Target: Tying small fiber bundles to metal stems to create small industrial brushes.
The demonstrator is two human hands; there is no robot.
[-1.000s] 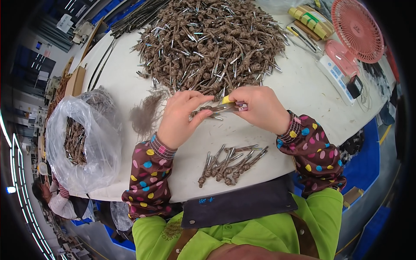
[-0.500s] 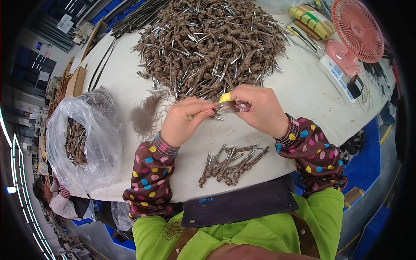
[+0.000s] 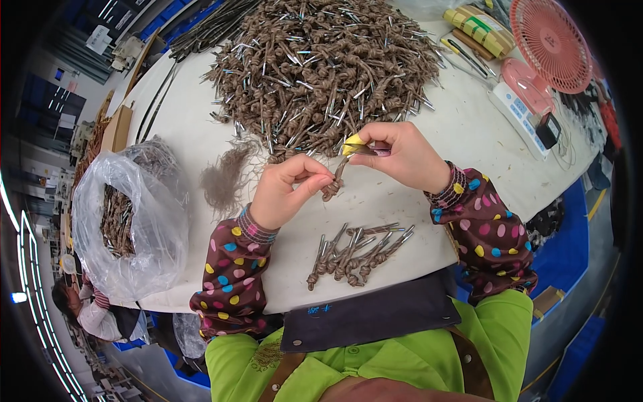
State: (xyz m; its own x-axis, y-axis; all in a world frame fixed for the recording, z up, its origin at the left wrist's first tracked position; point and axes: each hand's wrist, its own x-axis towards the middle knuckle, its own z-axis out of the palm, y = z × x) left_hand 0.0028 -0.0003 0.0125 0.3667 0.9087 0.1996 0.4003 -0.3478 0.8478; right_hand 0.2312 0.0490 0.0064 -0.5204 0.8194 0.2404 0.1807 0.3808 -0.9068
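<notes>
Between my hands, a brown knotted cord (image 3: 333,185) stands nearly upright, its knot at the lower end. My left hand (image 3: 284,189) pinches it by the knot with thumb and fingertips. In my right hand (image 3: 408,157) are small thread snips (image 3: 362,149) with metal blades, at the cord's upper end; part of their handle is hidden by the fingers. A yellow wrap (image 3: 353,143) shows at that hand's fingertip. Beyond both hands rises a large pile of knotted cords (image 3: 321,74) with metal tips. Several more cords (image 3: 358,254) lie in a small group nearer me.
A clear plastic bag (image 3: 157,234) holding cords stands at the left, near a tuft of loose brown fibres (image 3: 224,179). At the right are a pink fan (image 3: 550,43), a white power strip (image 3: 521,120) and a yellow-wrapped bundle (image 3: 479,32). A person (image 3: 97,315) sits at the far left.
The knotted cord now shows clearly between my hands, tilted upright. My left hand has shifted slightly down, and my right hand has moved a little up and right with the snips.
</notes>
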